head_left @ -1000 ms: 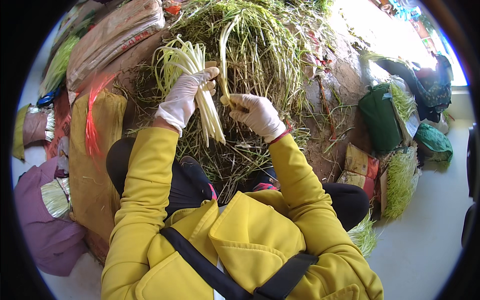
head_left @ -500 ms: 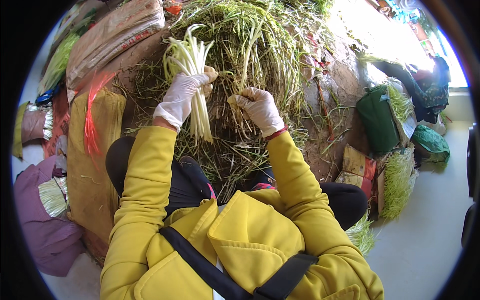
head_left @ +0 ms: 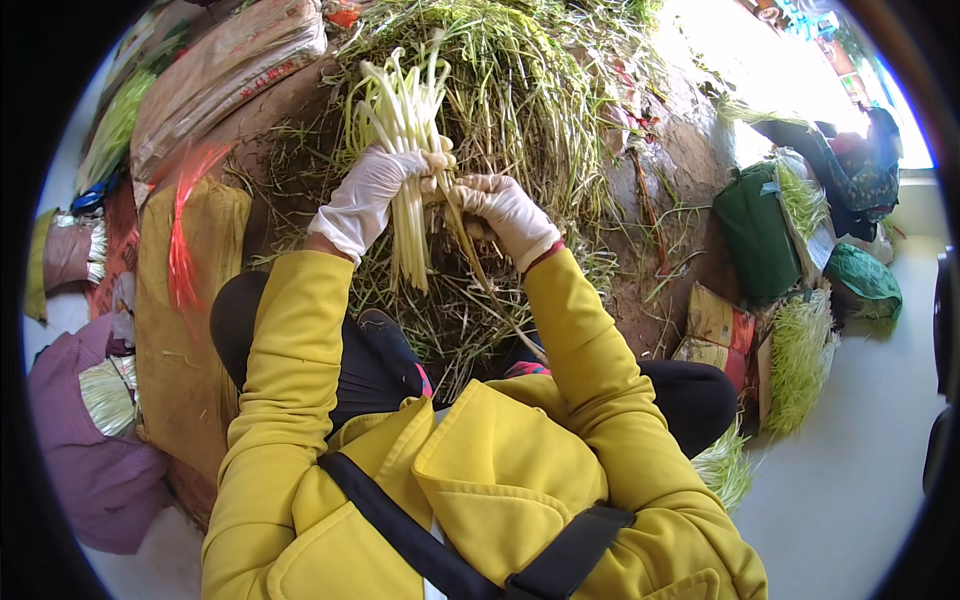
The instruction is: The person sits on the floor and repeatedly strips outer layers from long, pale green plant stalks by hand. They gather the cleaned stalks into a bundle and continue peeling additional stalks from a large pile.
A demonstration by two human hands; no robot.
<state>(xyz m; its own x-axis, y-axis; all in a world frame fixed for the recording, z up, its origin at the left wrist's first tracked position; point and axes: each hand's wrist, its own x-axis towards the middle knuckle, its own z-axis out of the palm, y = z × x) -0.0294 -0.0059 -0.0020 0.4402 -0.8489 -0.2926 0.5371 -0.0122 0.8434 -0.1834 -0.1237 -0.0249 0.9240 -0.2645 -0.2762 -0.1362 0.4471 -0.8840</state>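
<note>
My left hand [head_left: 378, 192], in a white glove, is closed round a bunch of pale, whitish-green leafy stalks [head_left: 408, 110]. Their ends hang below the fist. Right beside it my gloved right hand [head_left: 505, 212] is also closed, its fingertips meeting the left hand's at a thin stalk. From between the hands a long, limp brownish strand [head_left: 480, 270] trails down toward my right knee. In front of both hands lies a big heap of tangled green stalks [head_left: 530, 110], with loose strands scattered round my feet.
To the left, red plastic ties [head_left: 182, 240] lie on a tan wrapped bale [head_left: 190, 350], beside a purple cloth [head_left: 90, 470] with a wrapped bundle. On the right stand a green bag [head_left: 757, 235] and bundles of green stalks [head_left: 803, 365]. A stack of sacks [head_left: 230, 80] lies far left.
My right hand has moved left and slightly toward my left hand, which shifted a little right with the bunch. A brownish strand now trails below the hands.
</note>
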